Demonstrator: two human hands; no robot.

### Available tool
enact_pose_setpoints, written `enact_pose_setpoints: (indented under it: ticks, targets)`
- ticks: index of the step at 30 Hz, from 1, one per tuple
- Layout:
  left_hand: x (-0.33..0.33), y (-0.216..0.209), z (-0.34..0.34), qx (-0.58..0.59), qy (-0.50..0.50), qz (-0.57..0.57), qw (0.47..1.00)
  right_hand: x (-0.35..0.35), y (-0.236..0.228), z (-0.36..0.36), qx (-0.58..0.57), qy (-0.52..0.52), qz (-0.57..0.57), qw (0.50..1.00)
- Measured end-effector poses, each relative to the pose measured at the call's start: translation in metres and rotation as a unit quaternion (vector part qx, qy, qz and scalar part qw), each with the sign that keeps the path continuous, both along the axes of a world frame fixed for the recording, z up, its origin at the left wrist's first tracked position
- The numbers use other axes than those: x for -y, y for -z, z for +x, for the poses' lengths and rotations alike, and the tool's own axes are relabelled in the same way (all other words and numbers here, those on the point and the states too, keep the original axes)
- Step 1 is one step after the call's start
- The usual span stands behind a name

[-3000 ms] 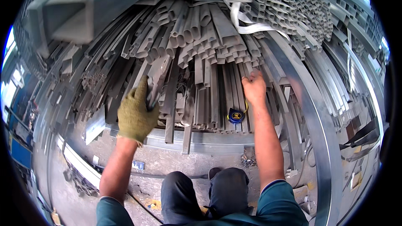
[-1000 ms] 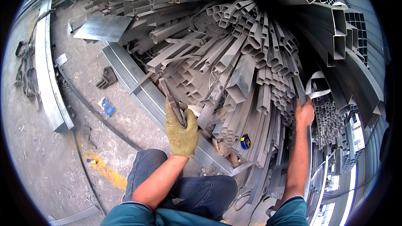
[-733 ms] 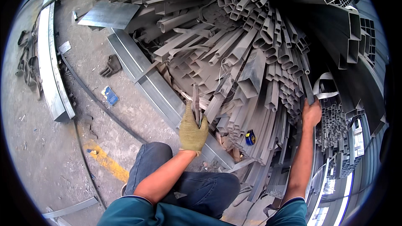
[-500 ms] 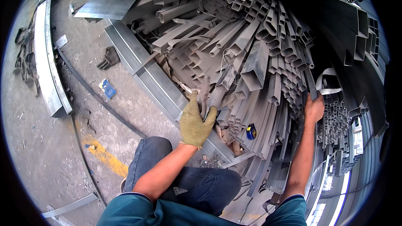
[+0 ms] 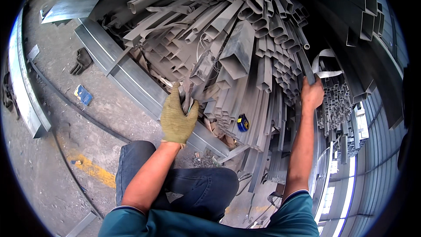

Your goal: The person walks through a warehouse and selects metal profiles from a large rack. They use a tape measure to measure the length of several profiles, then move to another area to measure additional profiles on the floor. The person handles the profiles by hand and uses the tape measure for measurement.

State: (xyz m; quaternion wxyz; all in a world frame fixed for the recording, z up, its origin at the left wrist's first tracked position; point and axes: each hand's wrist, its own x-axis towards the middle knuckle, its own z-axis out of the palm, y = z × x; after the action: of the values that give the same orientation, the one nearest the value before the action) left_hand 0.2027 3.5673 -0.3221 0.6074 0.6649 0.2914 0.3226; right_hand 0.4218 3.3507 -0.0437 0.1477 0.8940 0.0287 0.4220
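Note:
My left hand (image 5: 177, 118) wears a yellow-green knit glove and is in front of the pile of steel tubes. Between its thumb and fingers is a narrow brownish-grey piece (image 5: 187, 91), whose kind I cannot make out. My bare right hand (image 5: 312, 94) reaches up on the right, its fingers wrapped round the end of a long, narrow steel bar (image 5: 306, 66). Its far end runs back into the dark part of the stack. A large square tube (image 5: 238, 52) sticks out between the two hands. On the tubes below it rests a blue and yellow tape measure (image 5: 243, 123).
Long steel channels (image 5: 131, 90) edge the pile on the left. A dark glove (image 5: 81, 61), a small blue and yellow packet (image 5: 83, 95) and a black hose (image 5: 79, 113) lie on the concrete floor. Beside my right hand loops a pale strap (image 5: 326, 65).
The whole scene has shifted left in the view as my head turned. My right hand keeps its grip on the bar. The piece at my left hand, blurred before, now shows more sharply.

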Motion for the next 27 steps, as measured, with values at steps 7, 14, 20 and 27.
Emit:
enact_pose_setpoints:
  ticks: [7, 14, 20, 27]
  targets:
    - [-0.001, 0.006, 0.004, 0.046, 0.034, -0.024, 0.998, 0.001, 0.002, 0.001, 0.012, -0.014, 0.023, 1.000]
    - [-0.008, 0.019, 0.007, 0.075, 0.096, -0.008, 0.993, -0.001, 0.010, 0.002, 0.051, -0.026, 0.044, 0.997]
    - [-0.029, 0.030, -0.038, -0.001, 0.182, -0.163, 0.970, 0.010, 0.018, 0.016, 0.102, -0.037, 0.038, 0.993]
    - [-0.046, 0.118, -0.136, -0.184, 0.188, -0.309, 0.914, 0.014, 0.017, 0.017, 0.114, -0.043, 0.002, 0.993]
